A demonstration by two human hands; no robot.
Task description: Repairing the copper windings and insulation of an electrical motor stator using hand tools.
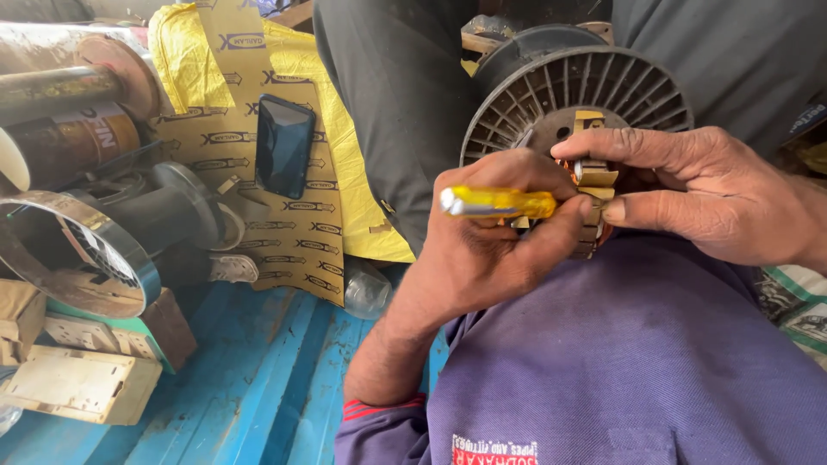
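Hands on small motor part

Left hand fisted tight round yellow-handled screwdriver, tip hidden against small coil part. Right hand pinches that part between thumb and forefinger, over the lap. Black ribbed spool just behind. Dark phone lies on yellow sheet, well left.

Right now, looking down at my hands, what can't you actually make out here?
- Screwdriver: only the yellow handle shows; the left hand hides the tip.
- Slotted part with tan paper strips: mostly covered by both hands, the right hand over its side.
- Black ribbed spool: lower half hidden behind the hands.
- Metal cylinders: cut off by the left edge.
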